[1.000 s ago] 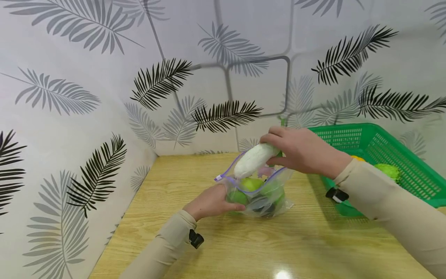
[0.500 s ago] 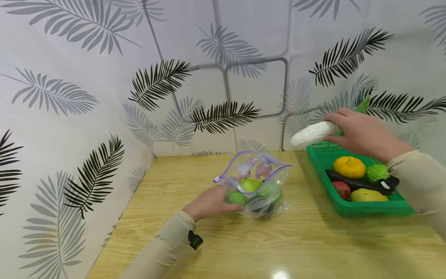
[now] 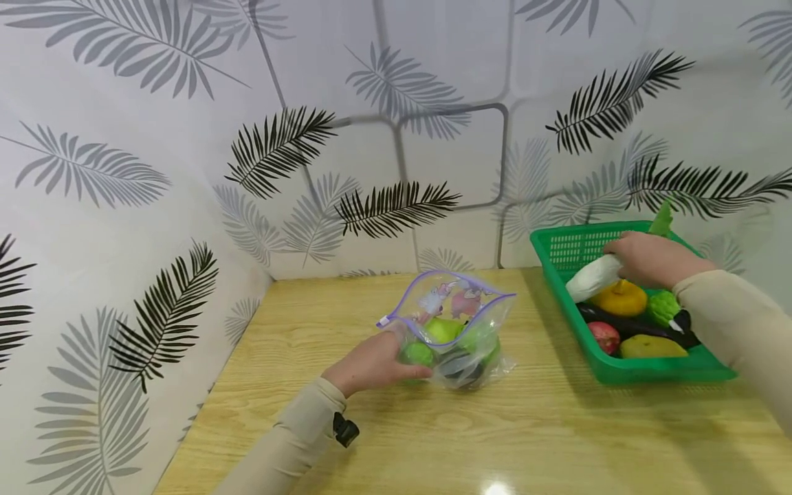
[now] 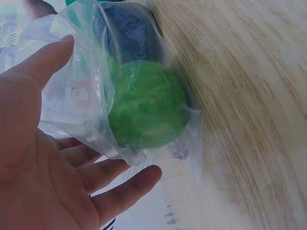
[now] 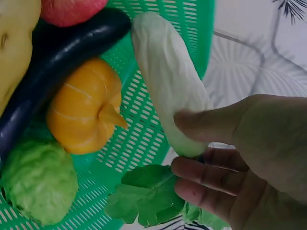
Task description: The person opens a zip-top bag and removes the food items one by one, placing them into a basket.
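Radish (image 3: 590, 278), wht, 1 pc, tilted, tip inside grn basket (image 3: 665, 372) | R hand (image 3: 658, 260): fingers pinching leaf end | L hand (image 3: 374, 364): fingers wide, touching zip bag (image 3: 459, 352) | prob. best lowered gently, clear of pumpkin (image 3: 621, 300)

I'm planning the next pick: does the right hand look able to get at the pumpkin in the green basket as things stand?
Probably not yet: the right hand is taken up with gripping the white radish. Otherwise the pumpkin lies close by, with nothing resting on it.

The radish (image 3: 590, 278) is white, the basket (image 3: 656, 372) green, the bag (image 3: 465, 294) purple-rimmed, the wall (image 3: 371, 155) grey-and-black leaf-patterned.
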`<move>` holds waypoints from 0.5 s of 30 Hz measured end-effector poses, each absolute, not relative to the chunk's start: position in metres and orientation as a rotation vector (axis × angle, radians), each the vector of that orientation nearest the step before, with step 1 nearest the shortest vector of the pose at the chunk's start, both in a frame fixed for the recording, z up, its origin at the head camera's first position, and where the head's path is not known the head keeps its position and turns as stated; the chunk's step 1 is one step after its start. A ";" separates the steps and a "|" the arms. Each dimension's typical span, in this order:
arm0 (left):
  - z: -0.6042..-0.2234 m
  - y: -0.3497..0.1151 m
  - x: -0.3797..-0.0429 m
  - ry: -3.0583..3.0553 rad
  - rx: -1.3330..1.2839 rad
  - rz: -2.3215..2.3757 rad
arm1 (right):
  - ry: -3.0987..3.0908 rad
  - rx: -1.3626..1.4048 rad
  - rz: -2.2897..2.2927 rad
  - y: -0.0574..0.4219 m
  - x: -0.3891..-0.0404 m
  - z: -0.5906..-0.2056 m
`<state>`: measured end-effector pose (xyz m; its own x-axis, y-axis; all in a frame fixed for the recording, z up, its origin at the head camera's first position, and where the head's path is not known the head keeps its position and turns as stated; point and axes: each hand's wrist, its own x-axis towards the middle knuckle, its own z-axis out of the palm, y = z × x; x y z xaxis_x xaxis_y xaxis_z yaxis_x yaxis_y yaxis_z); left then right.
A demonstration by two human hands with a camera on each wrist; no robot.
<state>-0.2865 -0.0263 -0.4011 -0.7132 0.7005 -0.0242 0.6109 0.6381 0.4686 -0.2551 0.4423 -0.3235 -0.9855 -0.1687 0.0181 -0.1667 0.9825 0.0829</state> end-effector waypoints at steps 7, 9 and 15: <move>-0.401 -0.026 -0.286 2.653 1.082 0.642 | -3.160 0.237 -0.028 0.438 -0.255 -0.329; -0.401 -0.026 -0.286 2.659 1.080 0.633 | -3.154 0.239 0.009 0.436 -0.253 -0.329; -0.402 -0.027 -0.286 2.656 1.071 0.629 | -3.092 0.274 0.010 0.423 -0.245 -0.326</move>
<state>-0.2859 -0.0268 -0.4024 -0.7142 0.6991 -0.0333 0.6100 0.6451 0.4603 -0.2446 0.4226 -0.3265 -0.9837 -0.1758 0.0378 -0.1760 0.9844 -0.0034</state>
